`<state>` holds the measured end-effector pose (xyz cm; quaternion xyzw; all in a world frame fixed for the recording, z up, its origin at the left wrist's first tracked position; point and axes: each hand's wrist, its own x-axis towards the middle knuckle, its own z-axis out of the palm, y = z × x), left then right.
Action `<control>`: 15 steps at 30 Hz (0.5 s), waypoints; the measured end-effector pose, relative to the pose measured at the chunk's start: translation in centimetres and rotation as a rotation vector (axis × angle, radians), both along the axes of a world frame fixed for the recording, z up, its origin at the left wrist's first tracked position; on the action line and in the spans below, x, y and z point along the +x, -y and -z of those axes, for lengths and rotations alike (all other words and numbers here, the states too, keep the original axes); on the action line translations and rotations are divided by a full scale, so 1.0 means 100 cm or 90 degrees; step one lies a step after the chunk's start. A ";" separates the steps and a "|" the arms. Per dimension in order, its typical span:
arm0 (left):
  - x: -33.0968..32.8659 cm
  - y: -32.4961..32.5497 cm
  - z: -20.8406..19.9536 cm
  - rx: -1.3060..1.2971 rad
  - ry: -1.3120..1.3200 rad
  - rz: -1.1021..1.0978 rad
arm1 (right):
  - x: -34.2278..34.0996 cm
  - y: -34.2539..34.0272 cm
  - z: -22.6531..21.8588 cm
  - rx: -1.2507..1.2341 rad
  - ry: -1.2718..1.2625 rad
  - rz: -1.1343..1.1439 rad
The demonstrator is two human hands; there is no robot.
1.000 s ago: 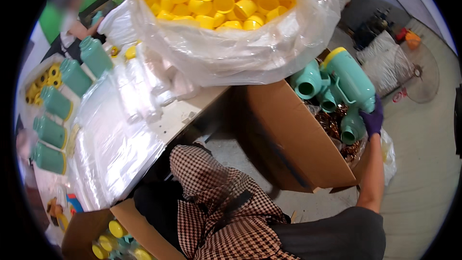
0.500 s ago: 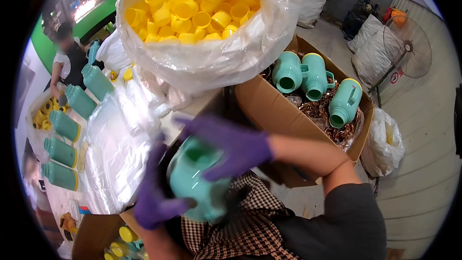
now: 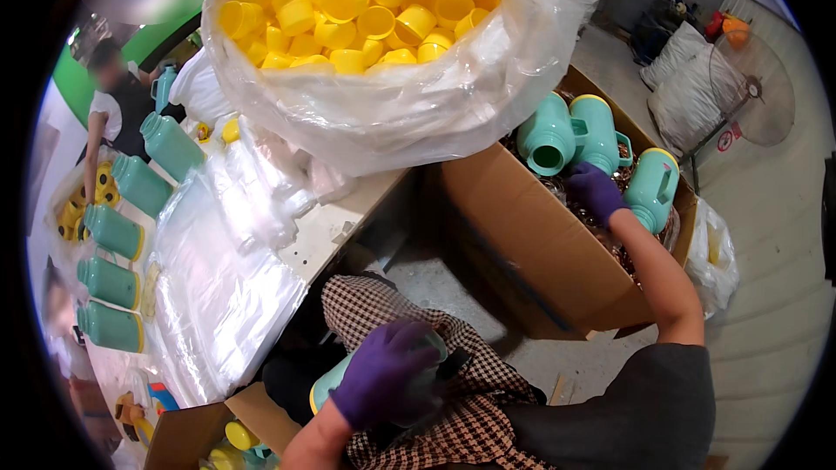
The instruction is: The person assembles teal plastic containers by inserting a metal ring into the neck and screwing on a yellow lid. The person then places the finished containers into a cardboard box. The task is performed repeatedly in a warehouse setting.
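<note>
My left hand [image 3: 392, 374], in a purple glove, rests over a teal jug body [image 3: 329, 386] on my lap, its fingers wrapped round it and hiding much of it. Over at the cardboard box [image 3: 514, 226], my right hand [image 3: 596, 192], gloved the same, reaches in at the lower end of the middle teal jug [image 3: 596, 135]. Its fingertips are hidden, so what they hold, if anything, does not show. Beside it lie another teal jug [image 3: 545, 130] to the left and one with a yellow base [image 3: 651, 184] to the right, on a heap of brown, shiny ring-like pieces.
A big clear bag [image 3: 383, 113] of yellow cups [image 3: 374, 23] stands at the far middle. On the left table [image 3: 318, 244] are plastic sheets [image 3: 226, 270] and a row of teal jugs [image 3: 109, 283]. Another box [image 3: 187, 435] sits near left. A person [image 3: 117, 96] works far left; a fan [image 3: 753, 87] stands right.
My right hand has left the jug and moved right into the cardboard box. My left hand has brought the jug lower onto my lap and now grips it from above.
</note>
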<state>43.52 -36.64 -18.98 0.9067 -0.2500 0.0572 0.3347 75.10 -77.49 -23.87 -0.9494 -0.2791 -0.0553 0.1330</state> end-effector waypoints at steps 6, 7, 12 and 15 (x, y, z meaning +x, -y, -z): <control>-0.003 -0.072 0.016 -0.293 0.037 -0.340 | -0.050 -0.006 -0.075 0.370 -0.284 0.152; -0.014 -0.089 0.019 -0.336 0.037 -0.376 | -0.063 -0.022 -0.082 0.414 -0.325 0.146; -0.083 -0.084 0.075 -0.471 0.035 -0.502 | -0.067 -0.039 -0.071 0.128 0.010 -0.010; -0.114 -0.085 0.084 -0.559 0.088 -0.591 | -0.038 0.010 -0.052 -0.087 -0.158 0.062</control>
